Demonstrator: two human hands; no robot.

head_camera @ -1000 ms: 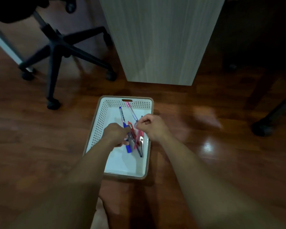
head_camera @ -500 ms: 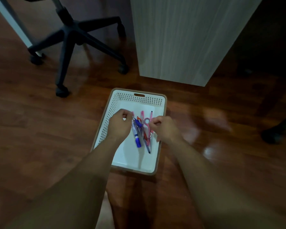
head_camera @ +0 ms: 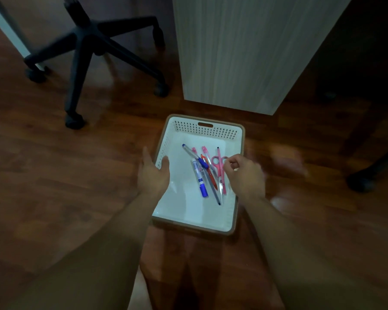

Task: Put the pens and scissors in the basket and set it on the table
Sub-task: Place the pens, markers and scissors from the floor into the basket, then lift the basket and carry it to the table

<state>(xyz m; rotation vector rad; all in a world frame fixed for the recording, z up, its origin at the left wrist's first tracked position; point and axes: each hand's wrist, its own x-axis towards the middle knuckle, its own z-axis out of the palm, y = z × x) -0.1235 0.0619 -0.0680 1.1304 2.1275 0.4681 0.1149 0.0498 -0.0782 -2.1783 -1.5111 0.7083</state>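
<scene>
A white perforated basket (head_camera: 207, 130) with a brown rim stands on the wooden floor. Inside lie several pens (head_camera: 201, 179), blue, red, pink and grey, in a loose pile beside pink-handled scissors (head_camera: 220, 166). My left hand (head_camera: 152, 173) is over the basket's left wall, fingers spread, thumb just inside the rim, holding nothing. My right hand (head_camera: 244, 175) hovers over the right side of the basket with fingers loosely curled next to the scissors' handles; it is blurred and I see nothing held in it.
A light wood panel (head_camera: 244, 48), the side of a table or desk, rises just behind the basket. A black office chair base (head_camera: 92, 43) with castors stands at the back left. Another dark castor (head_camera: 361, 182) sits at the right.
Both hands have moved apart from over the pile of pens, the left out to the basket's left wall and now spread. The pens and scissors lie loose in the basket.
</scene>
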